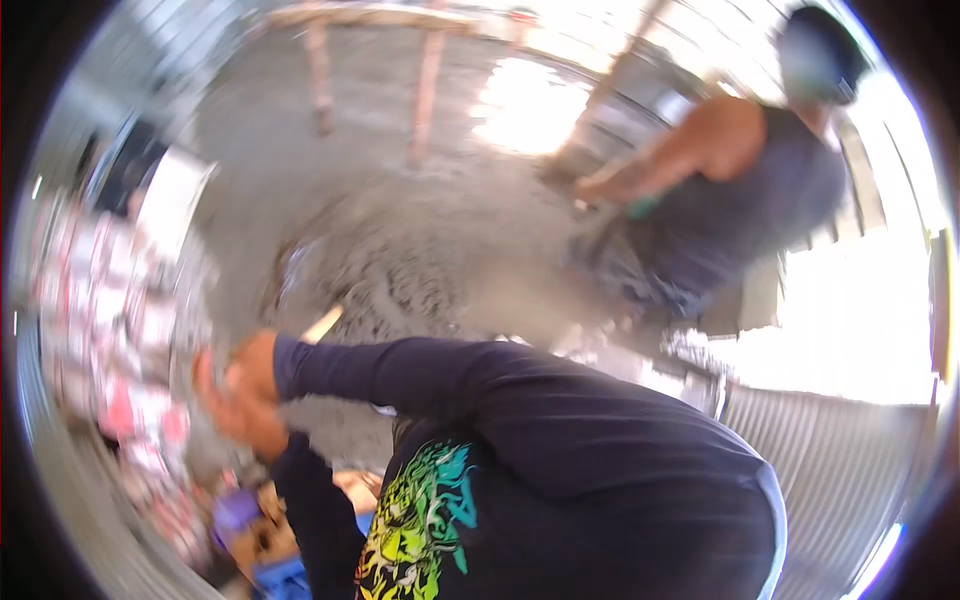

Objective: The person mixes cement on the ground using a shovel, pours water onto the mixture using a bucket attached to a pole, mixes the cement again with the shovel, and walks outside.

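My right hand [255,366] and my left hand [250,425] are close together at the left, seemingly touching. Motion smears their fingers, and I cannot tell whether anything is between them. Just beyond my right cuff shows a short piece of pale wooden stick [323,325], perhaps a handle; my dark sleeve hides its lower end. Whether a hand grips it I cannot see. Behind it lies a dark, wet, lumpy patch that looks like mortar [400,285], on the grey floor [260,110].
Another person [730,200] in a dark sleeveless top bends at the right, arm reaching toward the floor. Stacked printed bags [110,300] line the left side. A wooden trestle [425,90] stands at the back. Corrugated sheet [820,440] is at the lower right.
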`<action>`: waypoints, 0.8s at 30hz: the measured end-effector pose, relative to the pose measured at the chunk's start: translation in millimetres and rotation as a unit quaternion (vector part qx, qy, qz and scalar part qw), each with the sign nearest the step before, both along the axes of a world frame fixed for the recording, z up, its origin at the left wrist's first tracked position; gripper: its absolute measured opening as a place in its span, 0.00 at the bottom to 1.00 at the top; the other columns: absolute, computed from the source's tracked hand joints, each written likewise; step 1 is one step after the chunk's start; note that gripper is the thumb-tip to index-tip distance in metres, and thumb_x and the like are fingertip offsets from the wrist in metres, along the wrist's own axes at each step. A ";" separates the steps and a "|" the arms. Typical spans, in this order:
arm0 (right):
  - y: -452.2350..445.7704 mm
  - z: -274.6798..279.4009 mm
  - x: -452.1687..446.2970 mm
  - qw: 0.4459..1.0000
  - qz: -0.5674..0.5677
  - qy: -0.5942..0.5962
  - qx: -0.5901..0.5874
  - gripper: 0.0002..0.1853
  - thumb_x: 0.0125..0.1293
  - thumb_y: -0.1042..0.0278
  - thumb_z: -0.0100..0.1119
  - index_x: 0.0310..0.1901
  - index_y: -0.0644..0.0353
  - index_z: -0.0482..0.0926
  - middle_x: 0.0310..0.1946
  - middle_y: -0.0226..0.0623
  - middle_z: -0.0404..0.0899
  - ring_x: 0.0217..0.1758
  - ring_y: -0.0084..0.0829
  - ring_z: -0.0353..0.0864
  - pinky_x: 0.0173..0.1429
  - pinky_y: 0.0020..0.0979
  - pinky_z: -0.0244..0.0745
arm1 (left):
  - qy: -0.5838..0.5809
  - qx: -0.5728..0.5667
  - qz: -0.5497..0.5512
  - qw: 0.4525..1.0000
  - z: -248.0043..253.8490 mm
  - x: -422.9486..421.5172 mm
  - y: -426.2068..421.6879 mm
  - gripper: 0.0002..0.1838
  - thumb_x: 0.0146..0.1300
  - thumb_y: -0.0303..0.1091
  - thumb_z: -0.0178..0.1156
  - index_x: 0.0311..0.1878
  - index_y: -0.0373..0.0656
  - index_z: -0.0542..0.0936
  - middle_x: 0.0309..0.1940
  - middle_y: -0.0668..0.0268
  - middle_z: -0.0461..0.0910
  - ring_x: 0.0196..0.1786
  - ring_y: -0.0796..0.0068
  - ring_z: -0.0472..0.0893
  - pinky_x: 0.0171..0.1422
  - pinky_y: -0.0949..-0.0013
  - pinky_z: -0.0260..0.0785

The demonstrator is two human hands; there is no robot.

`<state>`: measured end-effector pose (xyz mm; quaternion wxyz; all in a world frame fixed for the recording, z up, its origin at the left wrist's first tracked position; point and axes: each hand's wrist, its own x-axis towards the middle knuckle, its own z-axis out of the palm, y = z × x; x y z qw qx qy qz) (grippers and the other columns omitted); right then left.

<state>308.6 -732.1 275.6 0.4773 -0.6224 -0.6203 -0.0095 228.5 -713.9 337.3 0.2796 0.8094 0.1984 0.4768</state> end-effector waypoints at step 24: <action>-474.8 -168.7 -235.7 0.229 -0.789 0.516 -0.243 0.26 0.57 0.46 0.50 0.49 0.59 0.75 0.49 0.50 0.74 0.55 0.46 0.72 0.59 0.39 0.66 | 0.344 0.108 -0.093 0.928 -51.2 230.7 254.0 0.36 0.61 0.66 0.38 0.53 0.44 0.75 0.50 0.61 0.77 0.50 0.59 0.76 0.52 0.63 0.65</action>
